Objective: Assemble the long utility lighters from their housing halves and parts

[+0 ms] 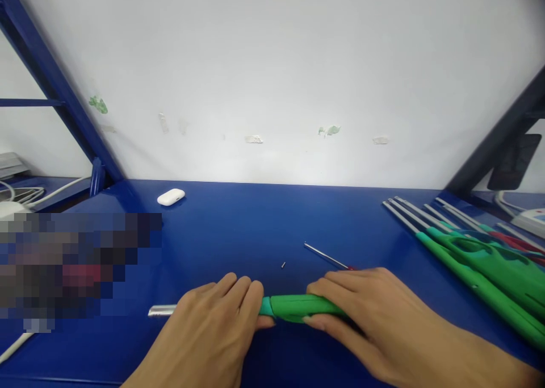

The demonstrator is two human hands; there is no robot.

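A tool with a green handle (304,307) and a bare metal shaft (162,311) lies crosswise in front of me, its shaft pointing left. My left hand (223,314) is wrapped round it where the shaft meets a teal collar (266,307). Fingers and thumb of my right hand (361,305) grip the green handle, covering its right end. Just beyond my right hand lies a thin screwdriver (326,255), its red handle mostly hidden by the fingers. A small screw (283,265) rests on the blue table (238,223) beyond both hands.
Several green-handled tools (481,274) with metal shafts are piled at the right, alongside some red handles (517,242). A white earbud case (171,197) sits at the back left. A blurred patch hides the left side. Blue frame posts (63,81) and a white wall (272,81) stand behind.
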